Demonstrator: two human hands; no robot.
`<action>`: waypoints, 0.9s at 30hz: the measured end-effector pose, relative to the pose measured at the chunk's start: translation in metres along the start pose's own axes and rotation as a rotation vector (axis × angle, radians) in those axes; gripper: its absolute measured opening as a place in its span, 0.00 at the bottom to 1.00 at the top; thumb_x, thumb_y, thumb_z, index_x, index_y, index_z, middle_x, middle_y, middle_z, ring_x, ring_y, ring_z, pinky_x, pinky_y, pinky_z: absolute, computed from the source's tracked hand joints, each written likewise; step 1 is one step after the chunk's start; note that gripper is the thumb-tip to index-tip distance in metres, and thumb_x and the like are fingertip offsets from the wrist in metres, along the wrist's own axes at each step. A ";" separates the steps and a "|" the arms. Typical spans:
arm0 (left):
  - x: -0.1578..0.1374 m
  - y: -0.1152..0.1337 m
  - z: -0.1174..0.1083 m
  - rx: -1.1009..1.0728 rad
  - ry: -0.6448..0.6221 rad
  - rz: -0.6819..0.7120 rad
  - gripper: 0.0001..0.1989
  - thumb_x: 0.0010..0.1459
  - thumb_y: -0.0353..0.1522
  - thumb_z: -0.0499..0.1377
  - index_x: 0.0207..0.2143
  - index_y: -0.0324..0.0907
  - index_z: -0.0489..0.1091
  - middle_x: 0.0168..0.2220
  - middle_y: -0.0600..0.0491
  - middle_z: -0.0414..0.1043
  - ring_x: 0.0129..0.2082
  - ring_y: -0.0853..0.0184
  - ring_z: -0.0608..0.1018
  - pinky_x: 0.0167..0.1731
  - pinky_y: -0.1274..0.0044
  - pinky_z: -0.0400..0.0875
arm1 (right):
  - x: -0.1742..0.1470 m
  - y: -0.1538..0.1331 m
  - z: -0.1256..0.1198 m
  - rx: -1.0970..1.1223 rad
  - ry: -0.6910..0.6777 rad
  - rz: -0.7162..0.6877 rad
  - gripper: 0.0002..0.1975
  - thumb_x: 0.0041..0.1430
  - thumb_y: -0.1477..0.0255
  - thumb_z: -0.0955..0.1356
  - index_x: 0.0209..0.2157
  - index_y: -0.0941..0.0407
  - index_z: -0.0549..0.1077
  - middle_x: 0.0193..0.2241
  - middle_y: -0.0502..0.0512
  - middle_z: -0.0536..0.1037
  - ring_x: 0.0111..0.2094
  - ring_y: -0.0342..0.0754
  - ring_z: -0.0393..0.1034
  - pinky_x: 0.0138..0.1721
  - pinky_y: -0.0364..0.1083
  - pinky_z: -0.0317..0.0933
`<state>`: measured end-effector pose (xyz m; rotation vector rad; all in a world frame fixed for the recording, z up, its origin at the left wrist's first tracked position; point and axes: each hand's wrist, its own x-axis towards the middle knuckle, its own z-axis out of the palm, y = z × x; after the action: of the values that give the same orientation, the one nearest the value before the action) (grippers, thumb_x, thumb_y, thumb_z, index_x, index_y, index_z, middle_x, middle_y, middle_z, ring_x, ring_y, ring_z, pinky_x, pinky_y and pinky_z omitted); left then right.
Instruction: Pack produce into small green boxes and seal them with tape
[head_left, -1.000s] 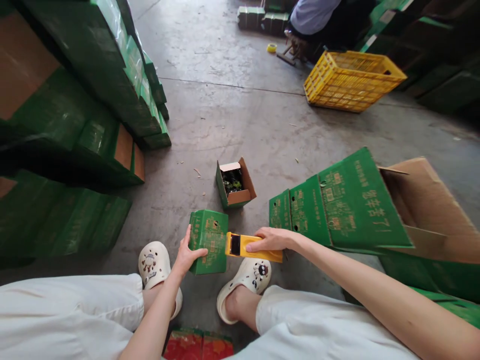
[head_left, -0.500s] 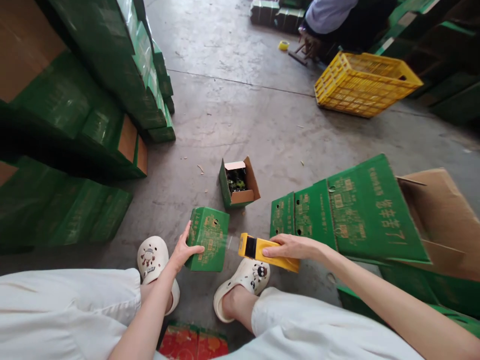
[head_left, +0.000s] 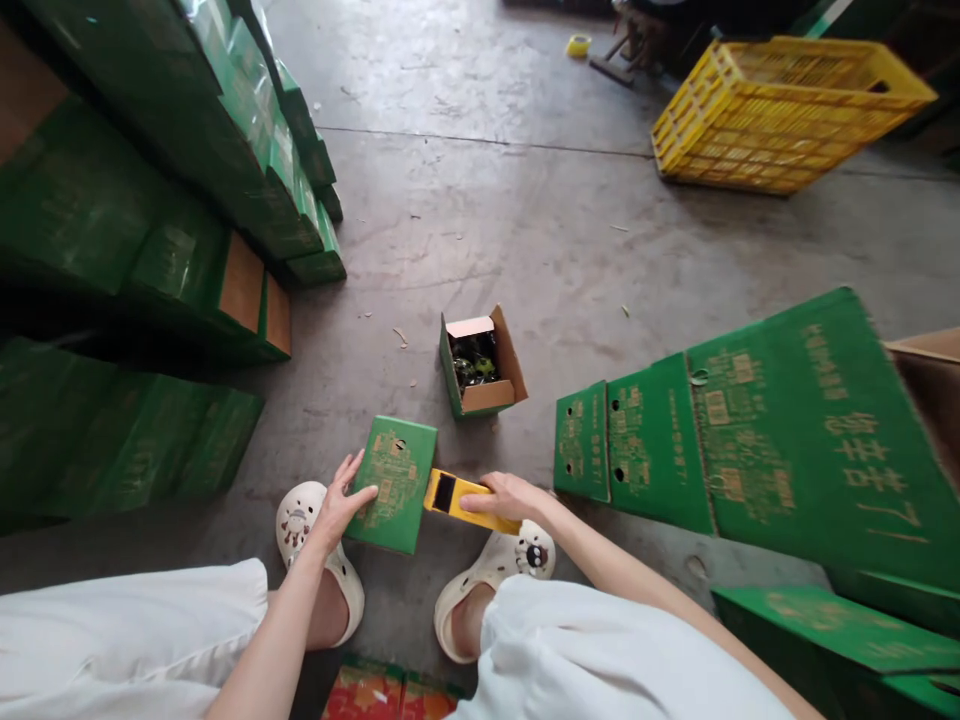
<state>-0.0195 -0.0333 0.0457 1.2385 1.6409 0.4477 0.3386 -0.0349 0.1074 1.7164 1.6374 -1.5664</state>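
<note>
Just now, brought the yellow dispenser (head_left: 484, 517), gripped in the right hand (head_left: 511, 497), from a visible gap back to the right edge of the green box (head_left: 399, 490), with actual contact hard to tell. Still clamping the box in the left hand (head_left: 337, 512), with thumb across the top face, roughly between the white clogs (head_left: 300, 512). Probably back in working position at that edge.

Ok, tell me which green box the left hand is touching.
The green box right beside the yellow tape dispenser. The left hand lies on its left edge; the small open box ahead and stacked boxes are clear of it.
</note>
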 end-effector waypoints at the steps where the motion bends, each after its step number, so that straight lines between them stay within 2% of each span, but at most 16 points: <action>1: 0.001 0.001 -0.002 0.023 0.010 0.007 0.36 0.59 0.39 0.64 0.69 0.46 0.64 0.75 0.44 0.51 0.72 0.54 0.62 0.68 0.66 0.60 | 0.003 -0.003 0.003 0.020 -0.003 -0.014 0.31 0.57 0.44 0.69 0.44 0.58 0.80 0.40 0.61 0.83 0.41 0.57 0.77 0.34 0.45 0.61; 3: -0.003 0.008 0.004 0.141 0.055 0.031 0.37 0.59 0.40 0.63 0.70 0.44 0.62 0.75 0.41 0.49 0.73 0.54 0.58 0.70 0.64 0.54 | 0.007 -0.004 0.009 0.054 -0.010 -0.032 0.31 0.58 0.45 0.69 0.44 0.58 0.80 0.41 0.61 0.83 0.41 0.57 0.77 0.34 0.45 0.62; 5: -0.016 0.019 0.022 0.358 0.119 0.050 0.47 0.55 0.43 0.67 0.73 0.44 0.54 0.75 0.38 0.45 0.75 0.48 0.53 0.71 0.57 0.49 | 0.009 -0.002 0.015 0.093 -0.015 -0.051 0.31 0.58 0.45 0.69 0.44 0.59 0.80 0.41 0.61 0.83 0.41 0.57 0.77 0.34 0.45 0.62; 7: -0.034 0.031 0.047 0.581 0.155 0.040 0.61 0.45 0.48 0.73 0.76 0.48 0.46 0.77 0.36 0.34 0.75 0.37 0.43 0.68 0.44 0.44 | 0.009 0.003 0.020 0.123 -0.012 -0.068 0.31 0.58 0.45 0.69 0.44 0.59 0.80 0.40 0.61 0.83 0.40 0.57 0.77 0.34 0.45 0.62; 8: -0.043 0.036 0.060 0.664 0.169 0.034 0.65 0.42 0.49 0.74 0.76 0.49 0.43 0.77 0.35 0.29 0.74 0.33 0.40 0.65 0.39 0.43 | 0.009 0.005 0.023 0.134 -0.008 -0.076 0.30 0.58 0.45 0.69 0.44 0.59 0.80 0.40 0.60 0.83 0.40 0.56 0.76 0.34 0.45 0.61; 10: -0.055 0.045 0.077 0.770 0.191 0.020 0.66 0.42 0.48 0.74 0.76 0.50 0.41 0.76 0.33 0.24 0.73 0.29 0.39 0.61 0.34 0.44 | 0.006 0.006 0.025 0.142 0.004 -0.083 0.30 0.59 0.45 0.69 0.44 0.58 0.80 0.40 0.58 0.83 0.40 0.55 0.76 0.33 0.44 0.61; 12: -0.057 0.051 0.080 0.814 0.196 0.013 0.64 0.44 0.44 0.73 0.76 0.51 0.40 0.76 0.31 0.25 0.73 0.28 0.43 0.59 0.34 0.47 | 0.002 0.004 0.025 0.136 0.024 -0.068 0.29 0.59 0.46 0.69 0.44 0.59 0.80 0.39 0.58 0.83 0.40 0.54 0.76 0.33 0.43 0.60; 14: -0.052 0.053 0.068 0.813 0.174 0.007 0.63 0.43 0.41 0.72 0.76 0.53 0.41 0.76 0.31 0.29 0.72 0.29 0.48 0.58 0.36 0.51 | -0.002 -0.005 0.023 0.126 0.033 -0.059 0.28 0.59 0.46 0.70 0.43 0.59 0.80 0.39 0.58 0.83 0.40 0.53 0.77 0.32 0.42 0.59; 18: -0.028 0.042 0.020 0.670 0.074 -0.006 0.62 0.43 0.44 0.72 0.75 0.54 0.44 0.75 0.34 0.36 0.72 0.32 0.52 0.61 0.43 0.56 | -0.001 -0.045 0.007 0.110 0.038 -0.150 0.29 0.60 0.44 0.68 0.42 0.56 0.80 0.39 0.56 0.83 0.40 0.52 0.77 0.30 0.42 0.57; 21: -0.010 0.030 -0.009 0.502 0.028 -0.001 0.61 0.44 0.44 0.72 0.75 0.51 0.44 0.74 0.36 0.42 0.73 0.40 0.53 0.66 0.53 0.56 | 0.003 -0.081 -0.013 0.037 0.081 -0.173 0.32 0.57 0.40 0.68 0.40 0.57 0.80 0.38 0.58 0.83 0.39 0.53 0.76 0.29 0.43 0.56; 23: -0.002 0.023 -0.018 0.421 0.022 0.009 0.61 0.45 0.43 0.72 0.76 0.50 0.44 0.74 0.37 0.44 0.74 0.43 0.54 0.68 0.58 0.54 | 0.000 -0.095 -0.026 0.004 0.081 -0.179 0.33 0.56 0.39 0.68 0.39 0.57 0.80 0.37 0.58 0.83 0.37 0.52 0.75 0.29 0.43 0.55; 25: 0.002 0.018 -0.022 0.372 0.025 0.009 0.62 0.45 0.44 0.72 0.76 0.50 0.43 0.75 0.37 0.43 0.74 0.43 0.53 0.69 0.58 0.52 | -0.009 -0.092 -0.034 -0.010 0.072 -0.195 0.34 0.56 0.38 0.68 0.37 0.56 0.80 0.36 0.57 0.82 0.36 0.52 0.75 0.28 0.43 0.54; 27: 0.004 0.013 -0.024 0.330 0.016 0.006 0.62 0.45 0.44 0.73 0.76 0.51 0.43 0.76 0.38 0.42 0.74 0.43 0.51 0.69 0.57 0.51 | -0.024 -0.071 -0.037 -0.023 0.079 -0.191 0.33 0.56 0.38 0.68 0.36 0.56 0.79 0.35 0.56 0.82 0.35 0.51 0.74 0.28 0.43 0.53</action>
<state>-0.0337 -0.0182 0.0643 1.4832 1.7736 0.1943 0.3020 0.0040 0.1718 1.6723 1.8998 -1.5727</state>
